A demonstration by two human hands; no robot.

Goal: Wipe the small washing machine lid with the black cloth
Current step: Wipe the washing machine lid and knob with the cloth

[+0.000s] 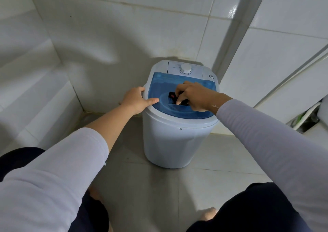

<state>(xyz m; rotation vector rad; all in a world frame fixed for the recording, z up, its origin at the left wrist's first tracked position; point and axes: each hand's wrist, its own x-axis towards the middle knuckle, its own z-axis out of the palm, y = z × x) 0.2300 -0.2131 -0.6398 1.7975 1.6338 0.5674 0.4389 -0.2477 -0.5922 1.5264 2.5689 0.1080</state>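
Nearest to you, your knees are bent over the grey tiled floor, and both arms in pale sleeves reach forward to the small white washing machine standing in the corner of the tiled walls. At its near-left rim, your left hand rests with the thumb laid straight along the edge of the lid and the fingers curved over the white rim; it braces the machine and holds nothing else. On the blue see-through lid, which lies closed and flat, your right hand grips the bunched black cloth with curled fingers and presses it against the middle of the lid. The step in hand appears to be the wiping itself, with the cloth at the lid's centre. The next move likely calls for steady downward pressure and strokes carried out to the far edge and the left and right margins, which the cloth does not now cover, while the left hand holds the machine against sliding. Beyond the lid, the white control panel carries a round dial and a small round fitting at far right. Printing surrounds the dial, but it is too small to read; no brand can be made out.
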